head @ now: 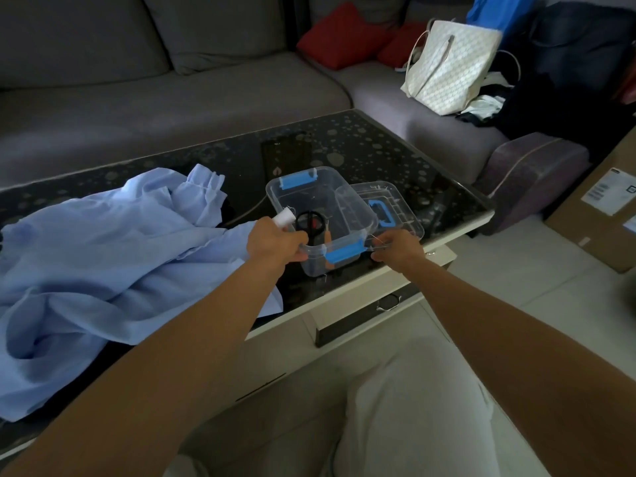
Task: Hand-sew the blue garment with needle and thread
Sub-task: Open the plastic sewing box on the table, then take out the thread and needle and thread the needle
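Your left hand (272, 243) at centre frame has its fingers closed around a white thread spool (284, 217) and black-handled scissors (311, 224) at the near rim of the clear box (347, 215). Your right hand (395, 247), just right of the box, pinches a thin thread; the needle is too small to make out. The blue garment (103, 256) lies crumpled on the dark worktop (361, 149) at left

My blue garment (103, 256) heaps over the left half of the table (344, 146), blocking that side. The clear box (320, 215) sits at the near right edge, its lid (382, 208) leaning just right of it. Beyond the box, bare dark glass runs to the far edge, open for reaching.
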